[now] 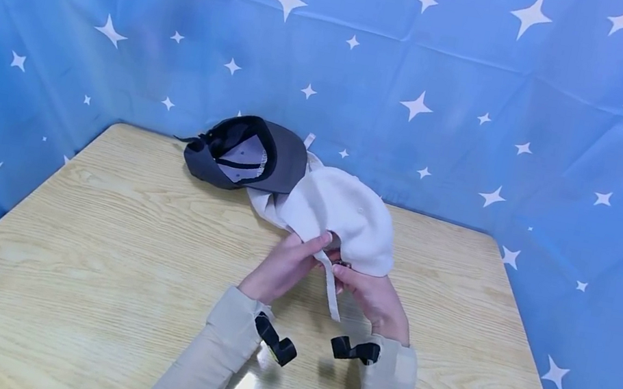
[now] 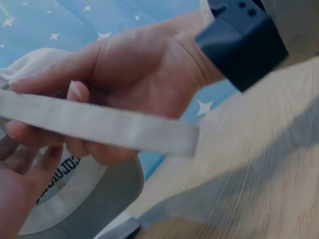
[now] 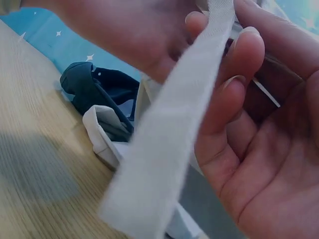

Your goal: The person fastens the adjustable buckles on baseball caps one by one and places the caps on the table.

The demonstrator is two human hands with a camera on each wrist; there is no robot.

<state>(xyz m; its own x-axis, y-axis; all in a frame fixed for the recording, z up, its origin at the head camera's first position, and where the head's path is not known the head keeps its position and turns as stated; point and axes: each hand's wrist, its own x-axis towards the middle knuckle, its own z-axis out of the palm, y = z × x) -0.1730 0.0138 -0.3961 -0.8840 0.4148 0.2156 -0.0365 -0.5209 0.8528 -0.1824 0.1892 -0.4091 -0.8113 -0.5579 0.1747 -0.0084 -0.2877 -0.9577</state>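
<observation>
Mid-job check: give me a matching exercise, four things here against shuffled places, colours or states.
1. dark cap
2. white strap
3. backdrop
4. tabletop

A. blue with white stars
B. left of the held white cap, inside showing
C. pale wood grain
D. end hanging between left hand and right hand

Pairs: 1-B; 2-D; 3-A; 4-C

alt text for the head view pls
A person's left hand and right hand hold a white cap near its loose strap over a wooden table. Farther left lies a dark cap, before starry blue fabric.
</observation>
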